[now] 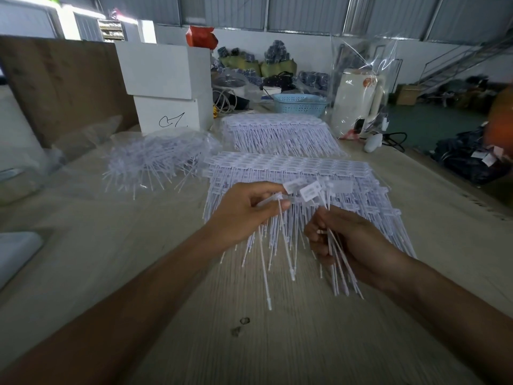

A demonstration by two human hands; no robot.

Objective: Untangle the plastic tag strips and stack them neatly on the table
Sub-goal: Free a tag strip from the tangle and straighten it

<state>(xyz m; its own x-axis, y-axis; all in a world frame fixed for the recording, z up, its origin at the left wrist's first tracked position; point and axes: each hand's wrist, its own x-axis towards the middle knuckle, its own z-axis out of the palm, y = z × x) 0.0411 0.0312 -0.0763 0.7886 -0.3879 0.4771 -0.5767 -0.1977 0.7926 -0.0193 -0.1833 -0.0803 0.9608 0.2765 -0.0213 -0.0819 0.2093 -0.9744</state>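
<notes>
Table (138, 273): white box (166, 113), unreadable scrawl; hands pinch tag strips (313, 191).

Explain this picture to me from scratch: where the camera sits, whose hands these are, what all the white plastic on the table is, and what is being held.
There is no machine here. One wide-angle camera is worn on a person's head and looks forward and down, so both forearms reach in from the bottom edge.

The left hand pinches a white plastic tag strip near its flat label end. The right hand grips a small bundle of strips by their thin tails, which fan out below it. The labels of the held strips sit between the two hands.

On the wooden table lie two neat stacks of strips: a near stack just behind the hands and a far stack beyond it. To their left is a tangled heap of strips in clear plastic wrap. Behind it stand white boxes; further right are a blue basket and a white kettle.
</notes>
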